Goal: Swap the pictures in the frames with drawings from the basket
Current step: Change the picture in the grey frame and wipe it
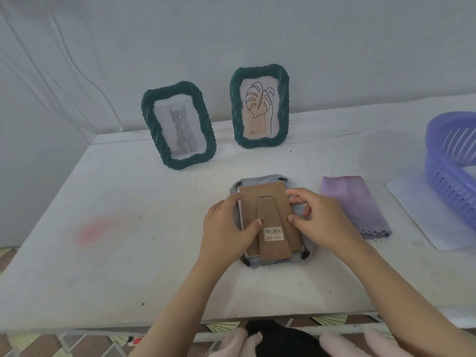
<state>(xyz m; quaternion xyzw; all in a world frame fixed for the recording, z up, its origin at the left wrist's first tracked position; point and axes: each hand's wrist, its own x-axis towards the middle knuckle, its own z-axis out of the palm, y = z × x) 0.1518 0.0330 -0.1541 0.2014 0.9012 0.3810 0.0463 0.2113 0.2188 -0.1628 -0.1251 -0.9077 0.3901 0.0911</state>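
Face-down frame [260, 180], long axis fore-aft, centred between hands; left hand [226, 228], right hand [322, 215] gripping backing [262, 194] edges, thumbs on top.

- It looked like a plain room in a home, set up for a small household chore.
- The left hand [226, 228] and right hand [319, 215] were at a table [128, 228] spread with white cloth, set against a pale painted wall [334, 47] beyond them.
- Beyond the hands stood two ornamental green frames, the cat frame [178, 124] and the leaf frame [259, 105]; a face-down frame [270, 181] lay under the hands.
- Just right of the right hand lay a folded purple cloth [356, 206], and farther right a lilac plastic basket [450, 161].
- Below the hands, past the table's near edge, patterned floor tiles [38, 346] showed.
- Thin cables [77, 81] ran down the wall, far left of the hands.
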